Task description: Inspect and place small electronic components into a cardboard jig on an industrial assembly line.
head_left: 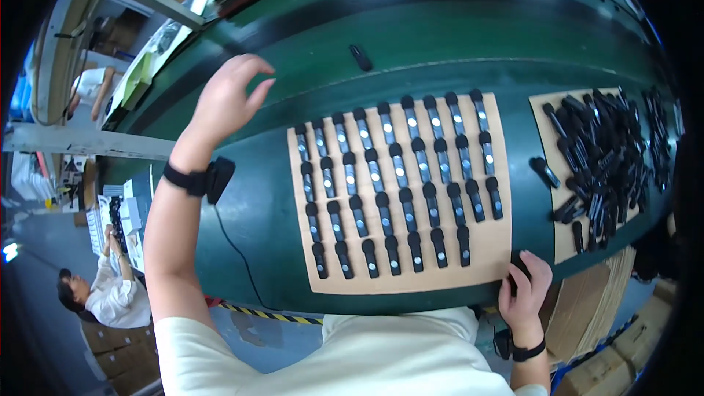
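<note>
Several small black handheld microphones (pixel 408 209) with rounded dark heads lie in rows on a cardboard sheet (pixel 484 242) in front of me. Raised over the far left of the green table, my left hand (pixel 229 99) holds nothing, its thumb and fingers apart. A single microphone (pixel 360 57) lies beyond the sheet, to the right of that hand. My right hand (pixel 526 290) is at the sheet's near right corner with curled fingers. Something dark shows between them, but I cannot make out what it is.
A heap of microphones (pixel 598 154) covers a second cardboard sheet (pixel 543 114) at right, with one loose microphone (pixel 544 172) at its left edge. A black cable (pixel 238 253) crosses the table (pixel 257 205). Stacked cardboard (pixel 590 301) stands at lower right. A seated person (pixel 110 290) works at far left.
</note>
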A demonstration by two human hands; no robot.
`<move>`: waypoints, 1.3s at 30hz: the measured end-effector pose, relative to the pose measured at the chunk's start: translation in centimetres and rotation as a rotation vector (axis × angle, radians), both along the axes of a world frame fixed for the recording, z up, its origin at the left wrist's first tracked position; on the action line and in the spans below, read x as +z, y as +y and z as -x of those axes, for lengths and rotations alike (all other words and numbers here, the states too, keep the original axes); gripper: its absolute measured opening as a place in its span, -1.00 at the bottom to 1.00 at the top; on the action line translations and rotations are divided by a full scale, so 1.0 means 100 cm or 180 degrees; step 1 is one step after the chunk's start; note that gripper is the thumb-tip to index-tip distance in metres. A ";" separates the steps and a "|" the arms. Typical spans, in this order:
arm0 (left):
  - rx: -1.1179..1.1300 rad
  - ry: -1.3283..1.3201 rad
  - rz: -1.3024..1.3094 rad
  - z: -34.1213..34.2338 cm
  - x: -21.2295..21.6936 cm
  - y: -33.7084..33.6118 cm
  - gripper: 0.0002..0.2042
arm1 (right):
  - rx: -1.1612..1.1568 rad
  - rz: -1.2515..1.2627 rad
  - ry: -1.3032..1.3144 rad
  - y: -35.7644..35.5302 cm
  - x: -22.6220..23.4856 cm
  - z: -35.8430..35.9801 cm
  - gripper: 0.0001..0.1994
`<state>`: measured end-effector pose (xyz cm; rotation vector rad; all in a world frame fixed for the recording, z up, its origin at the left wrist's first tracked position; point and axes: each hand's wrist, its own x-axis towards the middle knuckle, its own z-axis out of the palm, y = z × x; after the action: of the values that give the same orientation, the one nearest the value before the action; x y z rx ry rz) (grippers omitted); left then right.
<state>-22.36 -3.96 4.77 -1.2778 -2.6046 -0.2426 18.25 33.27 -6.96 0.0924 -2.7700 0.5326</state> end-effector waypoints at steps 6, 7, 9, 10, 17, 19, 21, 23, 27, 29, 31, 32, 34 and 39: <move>-0.0243 0.0051 0.0264 0.058 -0.032 0.034 -0.81 | -0.0256 -0.0253 0.0014 0.002 -0.025 -0.011 -0.70; -0.0391 0.0005 0.0311 0.063 -0.037 0.043 -0.80 | -0.0260 -0.0341 -0.0003 0.003 -0.026 -0.013 -0.69; -0.0524 -0.0053 0.0387 0.069 -0.045 0.058 -0.80 | -0.0254 -0.0346 -0.0002 0.003 -0.027 -0.012 -0.69; -0.0671 -0.0114 0.0459 0.072 -0.048 0.065 -0.80 | -0.0260 -0.0354 -0.0005 0.004 -0.026 -0.012 -0.69; -0.0928 -0.0403 0.0656 0.081 -0.065 0.077 -0.78 | -0.0295 -0.0367 -0.0062 0.002 -0.026 -0.008 -0.70; -0.0689 -0.0626 0.0474 0.073 -0.059 0.069 -0.76 | -0.0293 -0.0350 -0.0041 0.003 -0.025 -0.008 -0.71; -0.0465 -0.0901 0.0352 0.054 -0.044 0.064 -0.76 | -0.0307 -0.0353 -0.0044 0.002 -0.025 -0.010 -0.71; -0.0016 -0.1430 0.0114 0.023 -0.024 0.056 -0.76 | -0.0339 -0.0347 -0.0034 0.001 -0.025 -0.010 -0.71; -0.0290 -0.2035 -0.1372 -0.055 -0.017 0.033 -0.78 | -0.0331 -0.0258 0.0044 -0.001 -0.024 -0.009 -0.71; 0.0033 -0.2685 -0.2429 -0.103 -0.012 0.026 -0.80 | -0.0215 -0.0038 0.0109 0.000 -0.018 -0.007 -0.70; 0.0227 -0.3056 -0.2762 -0.149 -0.012 0.024 -0.79 | -0.0059 0.0398 0.0214 0.003 -0.011 -0.004 -0.69; 0.0410 -0.3421 -0.3070 -0.168 -0.014 0.024 -0.77 | -0.0062 0.0370 0.0188 0.003 -0.008 -0.001 -0.69; 0.0314 -0.3320 -0.3135 -0.202 -0.021 0.029 -0.76 | 0.0062 0.1297 0.0579 -0.004 0.000 0.010 -0.67; -0.0338 -0.3069 -0.3090 -0.240 -0.036 0.045 -0.73 | 0.1035 0.2148 0.0181 -0.050 0.055 0.071 -0.63</move>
<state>1.68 0.57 1.16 -0.9933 -2.3100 -2.2479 11.13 28.32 -1.45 0.3915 -2.3784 1.4803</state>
